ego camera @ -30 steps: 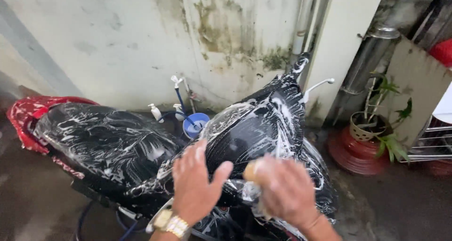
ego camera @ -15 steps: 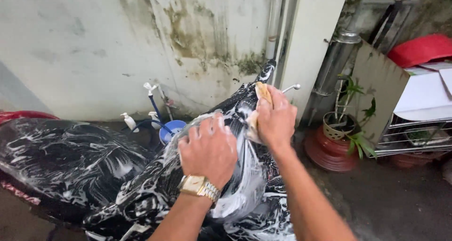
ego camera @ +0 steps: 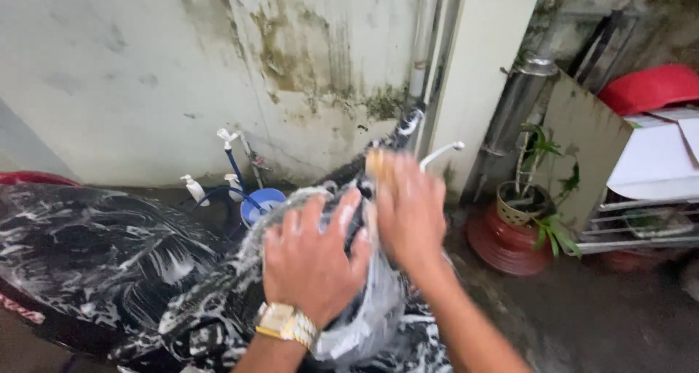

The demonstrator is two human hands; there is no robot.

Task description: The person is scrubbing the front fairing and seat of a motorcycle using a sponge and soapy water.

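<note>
Soapy white foam streaks the black motorcycle (ego camera: 109, 271) parked against a stained wall (ego camera: 145, 74); the left hand (ego camera: 313, 260) lies flat and open on it, the right hand (ego camera: 409, 209) clasps a yellow sponge (ego camera: 377, 163).

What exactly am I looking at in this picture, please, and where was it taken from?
This is no machine: a person wears a camera on the head, so you look down along their own arms. The left hand, with a gold watch on its wrist, rests flat on a black motorbike covered in soap foam. The right hand presses a yellowish sponge against the bike's front, near the handlebar lever. Behind stand a stained wall, spray bottles and a blue tub. To the right is a potted plant.
</note>
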